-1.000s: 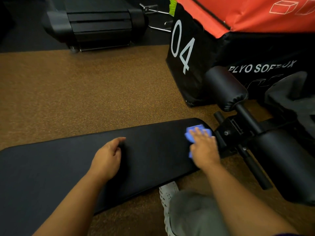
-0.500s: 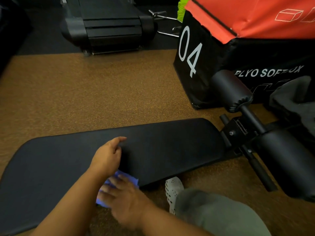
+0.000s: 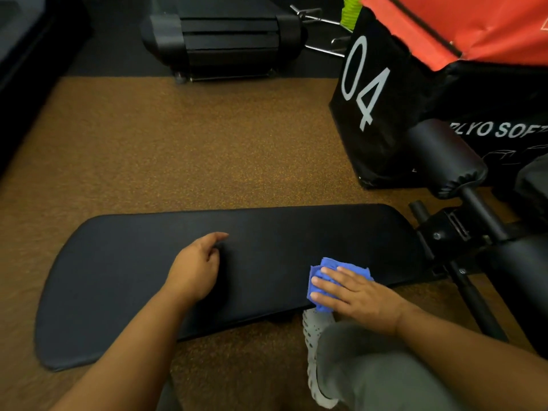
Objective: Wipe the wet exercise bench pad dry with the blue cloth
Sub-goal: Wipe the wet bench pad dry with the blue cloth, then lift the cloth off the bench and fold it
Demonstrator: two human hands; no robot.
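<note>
Right hand (image 3: 360, 295) pressed flat on the bunched blue cloth (image 3: 329, 272) near the front edge of the black bench pad (image 3: 124, 277). Left hand (image 3: 195, 269) rested mid-pad, fingers loosely curled. Plyo box (image 3: 385, 93) marked "04" stood beyond on brown flooring (image 3: 178, 149).

Both bare forearms are reaching forward, the left hand (image 3: 194, 269) resting with loosely curled fingers and extended thumb, the right hand (image 3: 354, 295) lying flat, its straight fingers (image 3: 324, 281) pressing down, pointing leftward.
</note>
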